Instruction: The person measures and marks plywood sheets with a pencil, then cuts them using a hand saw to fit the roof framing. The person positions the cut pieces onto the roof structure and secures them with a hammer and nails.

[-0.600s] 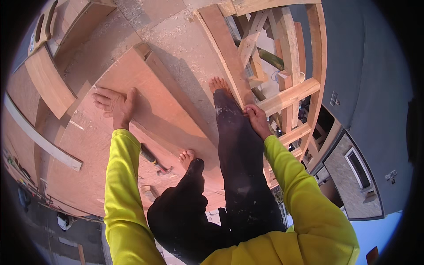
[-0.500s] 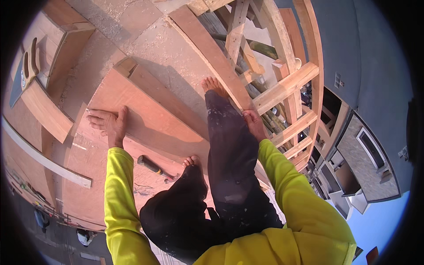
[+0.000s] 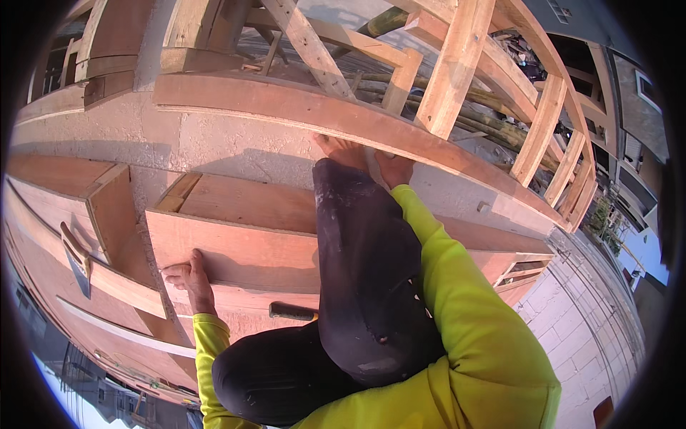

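Clearly, the left hand rests, thumb spread, on the plywood box, while the right hand, whose grip I cannot tell, is at the curved board beside a bare foot

The right hand, whose fingers showed earlier at the edge of the plywood board, now has them tucked from view behind it, while right of the left hand deeper-bent legs hide the left foot and part of the hammer.
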Motion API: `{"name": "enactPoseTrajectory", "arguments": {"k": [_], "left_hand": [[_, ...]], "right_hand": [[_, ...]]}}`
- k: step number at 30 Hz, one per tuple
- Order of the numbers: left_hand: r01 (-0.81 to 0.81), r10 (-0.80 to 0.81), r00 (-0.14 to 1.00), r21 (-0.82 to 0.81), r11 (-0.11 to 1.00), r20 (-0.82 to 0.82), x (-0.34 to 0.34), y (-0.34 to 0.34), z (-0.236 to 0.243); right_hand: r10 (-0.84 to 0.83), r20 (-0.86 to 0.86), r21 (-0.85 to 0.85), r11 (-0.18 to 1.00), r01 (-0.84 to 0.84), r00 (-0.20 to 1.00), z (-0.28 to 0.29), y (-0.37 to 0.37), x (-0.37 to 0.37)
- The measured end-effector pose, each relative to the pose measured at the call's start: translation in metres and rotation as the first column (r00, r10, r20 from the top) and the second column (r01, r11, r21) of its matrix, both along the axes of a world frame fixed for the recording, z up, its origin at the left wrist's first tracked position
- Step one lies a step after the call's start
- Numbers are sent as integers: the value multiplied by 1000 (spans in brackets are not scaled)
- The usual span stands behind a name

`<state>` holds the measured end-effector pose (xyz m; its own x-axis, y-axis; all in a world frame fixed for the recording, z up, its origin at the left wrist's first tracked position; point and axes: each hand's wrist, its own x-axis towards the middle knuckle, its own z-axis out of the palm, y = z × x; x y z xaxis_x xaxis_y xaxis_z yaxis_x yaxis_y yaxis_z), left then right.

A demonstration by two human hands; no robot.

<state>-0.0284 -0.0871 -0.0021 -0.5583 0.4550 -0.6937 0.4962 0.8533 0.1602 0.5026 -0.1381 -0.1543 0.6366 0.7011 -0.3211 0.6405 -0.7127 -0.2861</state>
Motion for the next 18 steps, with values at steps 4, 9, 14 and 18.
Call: {"name": "enactPoseTrajectory", "arguments": {"k": [4, 9, 14, 18], "left_hand": [[-6, 6, 1000, 4, 1000, -18, -14, -3, 5], [-37, 38, 999, 26, 999, -24, -26, -4, 2], [-79, 82, 995, 46, 996, -53, -29, 4, -19], [-89, 94, 985, 38, 995, -144, -20, 16, -27]], "right_hand": [[38, -282, 9, 999, -37, 959, 19, -19, -19], [89, -485, 320, 944, 83, 870, 203, -36, -9], [-78, -429, 375, 891, 256, 900, 229, -18, 118], [-96, -372, -42, 995, 86, 923, 206, 15, 172]]}}
